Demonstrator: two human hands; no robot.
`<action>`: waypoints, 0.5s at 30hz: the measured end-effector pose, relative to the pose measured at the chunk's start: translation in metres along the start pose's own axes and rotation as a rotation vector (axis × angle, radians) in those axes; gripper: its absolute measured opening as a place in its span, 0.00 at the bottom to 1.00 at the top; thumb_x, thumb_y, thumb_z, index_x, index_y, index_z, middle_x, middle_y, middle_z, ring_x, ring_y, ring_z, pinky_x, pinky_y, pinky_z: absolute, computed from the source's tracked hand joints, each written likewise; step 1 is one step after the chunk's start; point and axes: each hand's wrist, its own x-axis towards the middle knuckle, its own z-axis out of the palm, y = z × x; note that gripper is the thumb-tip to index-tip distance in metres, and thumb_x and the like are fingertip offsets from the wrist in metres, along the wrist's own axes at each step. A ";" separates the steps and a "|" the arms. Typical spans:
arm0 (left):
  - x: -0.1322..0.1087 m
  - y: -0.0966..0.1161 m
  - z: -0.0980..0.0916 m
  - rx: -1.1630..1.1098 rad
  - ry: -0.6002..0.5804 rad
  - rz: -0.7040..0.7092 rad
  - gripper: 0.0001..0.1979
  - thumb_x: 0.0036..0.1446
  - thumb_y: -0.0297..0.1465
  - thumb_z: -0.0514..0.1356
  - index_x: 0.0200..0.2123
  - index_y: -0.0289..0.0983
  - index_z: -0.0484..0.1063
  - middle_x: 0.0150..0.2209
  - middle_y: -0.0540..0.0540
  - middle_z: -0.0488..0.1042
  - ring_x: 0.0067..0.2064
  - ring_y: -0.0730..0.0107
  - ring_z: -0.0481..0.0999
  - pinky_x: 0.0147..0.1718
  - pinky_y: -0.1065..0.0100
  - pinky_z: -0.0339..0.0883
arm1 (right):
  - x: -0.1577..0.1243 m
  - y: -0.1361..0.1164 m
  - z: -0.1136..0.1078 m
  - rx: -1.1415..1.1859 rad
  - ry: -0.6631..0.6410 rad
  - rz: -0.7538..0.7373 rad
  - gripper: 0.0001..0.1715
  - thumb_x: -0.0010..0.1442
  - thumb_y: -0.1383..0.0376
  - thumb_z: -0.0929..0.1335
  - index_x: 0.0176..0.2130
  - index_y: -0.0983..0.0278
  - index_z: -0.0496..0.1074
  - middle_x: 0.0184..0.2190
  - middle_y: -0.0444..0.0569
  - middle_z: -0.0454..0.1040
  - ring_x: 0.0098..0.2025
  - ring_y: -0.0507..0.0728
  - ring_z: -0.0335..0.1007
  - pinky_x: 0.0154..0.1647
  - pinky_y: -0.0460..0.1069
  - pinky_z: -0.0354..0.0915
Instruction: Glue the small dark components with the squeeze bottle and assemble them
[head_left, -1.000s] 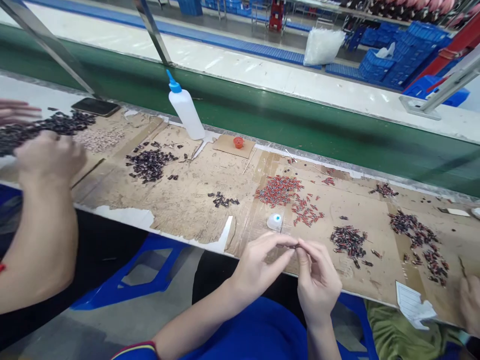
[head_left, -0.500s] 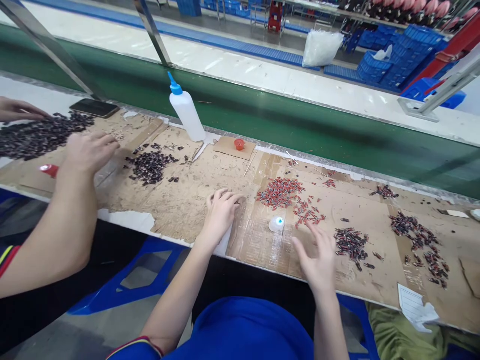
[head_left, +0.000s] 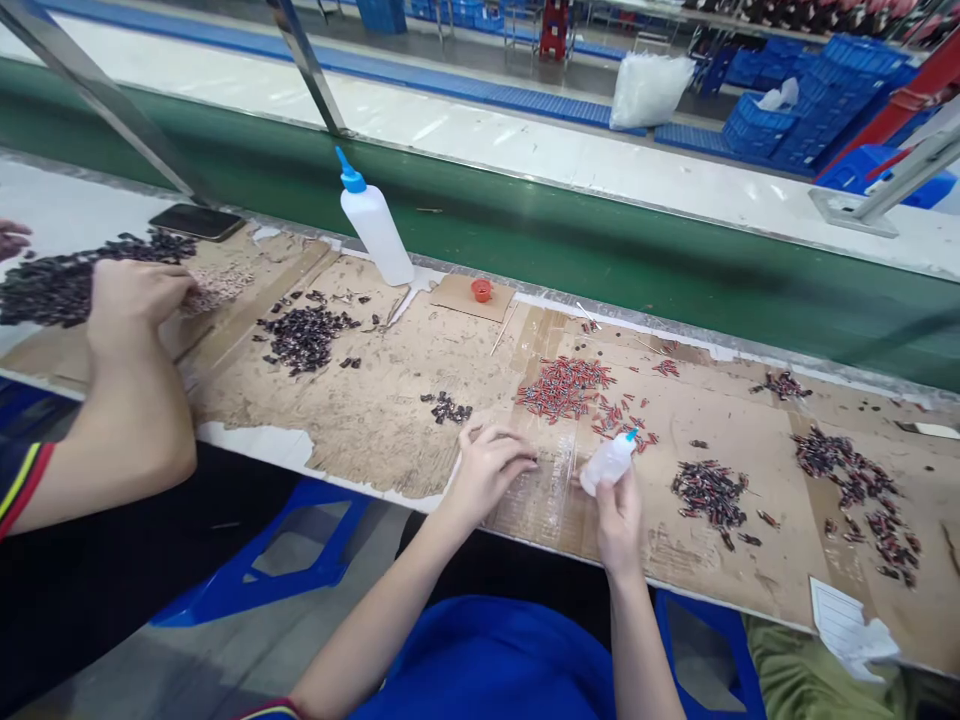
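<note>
My right hand (head_left: 621, 515) is closed around a small white squeeze bottle (head_left: 607, 462) with a blue tip, held tilted above the cardboard. My left hand (head_left: 489, 468) is to its left, fingers bent and drawn together near the thumb; whatever is between them is too small to make out. Just behind my left hand lies a small cluster of black pieces (head_left: 448, 408). Past the bottle is a pile of small red-and-metal parts (head_left: 562, 388), with looser ones (head_left: 611, 415) beside it. Right of my right hand sits a heap of dark assembled parts (head_left: 709, 492).
A large white bottle (head_left: 379, 235) with a blue nozzle stands at the back, near a red cap (head_left: 481, 290). More black pieces (head_left: 307, 335) lie left; further dark-red parts (head_left: 847, 470) lie right. A co-worker's arm (head_left: 135, 380) reaches in at left, near a phone (head_left: 196, 222).
My right hand has picked up the small bottle that was standing on the cardboard. My left hand has moved right and nearer me, uncovering the small black cluster. The co-worker's hand shifted left.
</note>
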 end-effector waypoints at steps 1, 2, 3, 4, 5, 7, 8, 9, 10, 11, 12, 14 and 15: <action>-0.003 0.001 0.005 -0.006 -0.002 0.011 0.05 0.58 0.30 0.63 0.31 0.45 0.78 0.33 0.52 0.82 0.43 0.62 0.76 0.54 0.51 0.47 | 0.000 -0.002 -0.004 0.059 0.033 0.015 0.24 0.57 0.49 0.68 0.47 0.62 0.71 0.29 0.46 0.73 0.28 0.55 0.69 0.31 0.50 0.67; -0.005 0.002 0.009 -0.007 0.000 0.019 0.05 0.59 0.30 0.63 0.32 0.45 0.78 0.33 0.52 0.82 0.44 0.62 0.76 0.54 0.51 0.47 | 0.000 -0.004 -0.008 0.105 0.052 0.032 0.24 0.55 0.50 0.69 0.45 0.62 0.73 0.25 0.44 0.71 0.25 0.53 0.66 0.26 0.49 0.64; -0.007 0.002 0.011 -0.002 0.007 0.026 0.04 0.59 0.31 0.63 0.32 0.46 0.79 0.34 0.52 0.82 0.45 0.62 0.76 0.54 0.51 0.47 | 0.001 -0.007 -0.011 0.143 0.066 0.054 0.23 0.53 0.51 0.70 0.43 0.63 0.74 0.23 0.44 0.70 0.23 0.51 0.62 0.23 0.47 0.60; -0.008 0.001 0.013 0.007 0.018 0.030 0.04 0.58 0.32 0.63 0.33 0.46 0.79 0.35 0.51 0.82 0.45 0.61 0.75 0.54 0.52 0.48 | 0.002 -0.009 -0.012 0.176 0.081 0.080 0.22 0.51 0.52 0.71 0.41 0.64 0.75 0.23 0.44 0.70 0.22 0.50 0.59 0.21 0.46 0.57; -0.009 0.000 0.014 0.019 0.032 0.034 0.04 0.58 0.32 0.63 0.33 0.46 0.79 0.36 0.51 0.82 0.46 0.61 0.75 0.53 0.52 0.48 | 0.002 -0.012 -0.012 0.209 0.102 0.105 0.21 0.49 0.54 0.73 0.39 0.65 0.76 0.25 0.45 0.71 0.21 0.49 0.57 0.20 0.46 0.54; -0.009 -0.002 0.014 0.044 0.056 0.038 0.04 0.58 0.33 0.64 0.32 0.46 0.79 0.37 0.50 0.81 0.47 0.61 0.74 0.53 0.53 0.49 | 0.004 -0.016 -0.010 0.278 0.149 0.158 0.19 0.44 0.59 0.74 0.37 0.65 0.77 0.27 0.47 0.73 0.21 0.48 0.55 0.19 0.45 0.51; -0.008 -0.002 0.013 0.054 0.062 0.037 0.04 0.58 0.33 0.64 0.32 0.46 0.79 0.37 0.50 0.81 0.47 0.61 0.73 0.52 0.53 0.50 | 0.005 -0.018 -0.008 0.313 0.174 0.180 0.19 0.42 0.60 0.75 0.36 0.65 0.78 0.28 0.47 0.73 0.22 0.47 0.55 0.20 0.45 0.50; -0.007 -0.002 0.013 0.062 0.064 0.032 0.04 0.58 0.32 0.64 0.32 0.46 0.80 0.36 0.50 0.81 0.47 0.61 0.73 0.52 0.53 0.50 | 0.006 -0.018 -0.005 0.346 0.198 0.196 0.18 0.40 0.62 0.75 0.35 0.65 0.78 0.27 0.46 0.73 0.22 0.47 0.55 0.20 0.45 0.50; -0.006 -0.001 0.014 0.070 0.062 0.024 0.04 0.58 0.32 0.64 0.32 0.46 0.80 0.36 0.50 0.80 0.46 0.61 0.73 0.51 0.54 0.51 | 0.006 -0.019 -0.003 0.374 0.219 0.206 0.18 0.39 0.62 0.75 0.34 0.65 0.77 0.25 0.46 0.73 0.21 0.47 0.55 0.20 0.45 0.50; -0.004 -0.001 0.014 0.078 0.058 0.013 0.04 0.58 0.32 0.64 0.32 0.46 0.80 0.35 0.50 0.80 0.46 0.62 0.73 0.51 0.54 0.51 | 0.008 -0.019 -0.001 0.394 0.234 0.211 0.17 0.39 0.62 0.75 0.33 0.65 0.77 0.25 0.45 0.73 0.21 0.47 0.55 0.20 0.44 0.51; -0.003 0.000 0.015 0.085 0.052 0.000 0.05 0.58 0.31 0.63 0.32 0.46 0.80 0.34 0.50 0.79 0.45 0.62 0.72 0.51 0.54 0.52 | 0.009 -0.020 0.000 0.405 0.242 0.210 0.16 0.40 0.61 0.74 0.32 0.65 0.76 0.24 0.45 0.72 0.21 0.47 0.55 0.19 0.44 0.51; 0.000 0.002 0.015 0.092 0.032 -0.022 0.06 0.59 0.31 0.63 0.33 0.47 0.80 0.34 0.50 0.78 0.44 0.63 0.73 0.52 0.54 0.52 | 0.011 -0.020 0.002 0.404 0.244 0.208 0.16 0.43 0.57 0.73 0.31 0.64 0.75 0.24 0.46 0.73 0.20 0.48 0.57 0.18 0.44 0.52; 0.001 0.002 0.015 0.092 0.021 -0.030 0.06 0.59 0.31 0.63 0.35 0.48 0.80 0.35 0.50 0.78 0.44 0.63 0.73 0.52 0.53 0.52 | 0.013 -0.020 0.003 0.396 0.244 0.213 0.17 0.45 0.54 0.72 0.31 0.64 0.74 0.25 0.46 0.73 0.20 0.48 0.58 0.17 0.44 0.52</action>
